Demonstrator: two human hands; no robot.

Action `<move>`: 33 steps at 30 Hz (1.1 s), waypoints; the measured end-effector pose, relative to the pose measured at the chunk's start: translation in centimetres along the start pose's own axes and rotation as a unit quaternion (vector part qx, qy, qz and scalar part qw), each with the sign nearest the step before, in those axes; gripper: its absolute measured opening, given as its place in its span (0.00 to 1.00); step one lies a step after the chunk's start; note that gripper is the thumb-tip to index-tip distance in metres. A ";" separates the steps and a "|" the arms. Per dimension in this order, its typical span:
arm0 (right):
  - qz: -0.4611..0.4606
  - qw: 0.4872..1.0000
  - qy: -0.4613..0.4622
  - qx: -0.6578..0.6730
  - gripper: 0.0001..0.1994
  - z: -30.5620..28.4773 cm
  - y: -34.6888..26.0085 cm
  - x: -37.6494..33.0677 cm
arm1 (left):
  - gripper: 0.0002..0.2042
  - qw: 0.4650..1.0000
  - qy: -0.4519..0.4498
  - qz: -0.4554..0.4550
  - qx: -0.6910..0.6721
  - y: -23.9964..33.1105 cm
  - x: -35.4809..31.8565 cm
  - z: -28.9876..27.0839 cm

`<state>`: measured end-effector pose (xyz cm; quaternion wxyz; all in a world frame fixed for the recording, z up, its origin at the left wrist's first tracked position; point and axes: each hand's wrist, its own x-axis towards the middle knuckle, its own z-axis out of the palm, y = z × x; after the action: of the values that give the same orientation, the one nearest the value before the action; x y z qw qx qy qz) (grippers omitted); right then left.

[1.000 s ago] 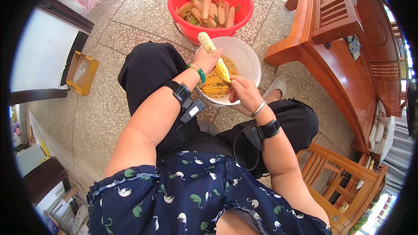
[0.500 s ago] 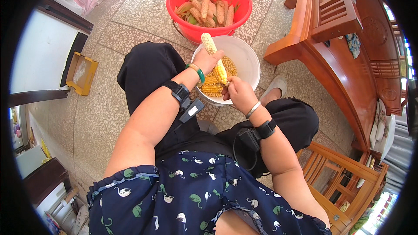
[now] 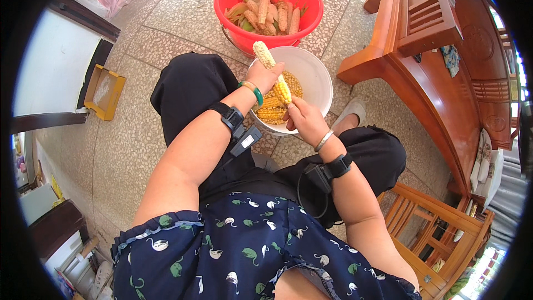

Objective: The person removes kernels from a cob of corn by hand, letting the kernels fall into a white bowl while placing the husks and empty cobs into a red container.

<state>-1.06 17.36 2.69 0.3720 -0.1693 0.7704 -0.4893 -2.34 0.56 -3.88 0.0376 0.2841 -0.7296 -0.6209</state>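
Note:
A partly stripped corn cob (image 3: 283, 90) is held slantwise over a white bucket (image 3: 317, 76) between my knees. Its far end is bare and pale; yellow kernels cover the near end. My left hand (image 3: 263, 76) is wrapped round the middle of the cob. My right hand (image 3: 304, 116) grips its near end, with the fingertips partly hidden. Inside the bucket lie loose corn kernels (image 3: 292, 81) and several yellow cobs (image 3: 271, 112) with kernels on them.
Just beyond stands a red tub (image 3: 313, 18) with several bare cobs (image 3: 282, 16) and husks. A carved wooden bench (image 3: 400, 58) is to the right, with a wooden chair (image 3: 433, 233) nearer me. A yellow cardboard box (image 3: 105, 93) sits on the speckled floor at left.
The cob has shifted slightly in my hands, its bare end moving a little to the left. Both hands keep hold of it over the bucket.

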 end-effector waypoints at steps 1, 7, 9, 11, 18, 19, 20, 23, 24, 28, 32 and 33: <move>-0.018 0.998 0.013 -0.051 0.11 0.2 0.1 0.0 | 0.15 1.000 0.007 -0.005 0.013 0.0 0.0 0.0; -0.070 0.975 0.063 -0.199 0.10 1.2 1.5 0.6 | 0.16 0.998 -0.002 0.011 0.055 0.2 -0.2 -0.3; -0.076 0.967 0.078 -0.232 0.10 1.4 1.6 0.7 | 0.16 0.998 -0.003 0.019 0.061 0.1 -0.3 -0.3; -0.058 0.965 0.081 -0.244 0.10 1.5 1.7 0.7 | 0.17 0.991 0.037 0.064 0.113 0.0 -0.4 -0.2; 0.029 0.997 0.060 0.028 0.13 0.4 1.6 0.9 | 0.18 0.998 0.001 0.023 0.062 0.7 -0.5 -0.4; 0.014 0.997 0.051 0.060 0.13 0.2 2.1 1.1 | 0.18 0.999 -0.001 0.010 0.052 1.0 -0.7 -0.3; -0.002 0.995 0.041 0.092 0.12 0.2 2.0 1.2 | 0.18 0.999 -0.002 -0.003 0.042 1.2 -0.8 -0.3; -0.017 1.000 0.018 0.017 0.12 0.3 1.3 1.0 | 0.18 0.997 0.012 0.026 0.072 1.1 -0.7 -0.5; -0.017 1.000 0.018 0.017 0.12 0.3 1.0 0.9 | 0.18 0.997 0.012 0.026 0.072 1.5 -0.9 -0.5; -0.027 0.994 0.021 -0.104 0.11 0.5 0.5 0.8 | 0.18 0.996 0.014 0.025 0.081 2.1 -1.5 -0.7; -0.075 0.976 0.060 -0.193 0.11 1.3 2.1 1.3 | 0.19 0.996 0.003 0.032 0.088 1.5 -1.0 -0.7; -0.075 0.977 0.059 -0.193 0.11 1.5 2.2 1.3 | 0.19 0.996 0.003 0.032 0.088 1.2 -0.9 -0.6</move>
<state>-0.60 16.67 -0.13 0.2484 -0.2659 0.8561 -0.3671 -1.82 0.48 -2.39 0.0341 0.2650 -0.7900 -0.5518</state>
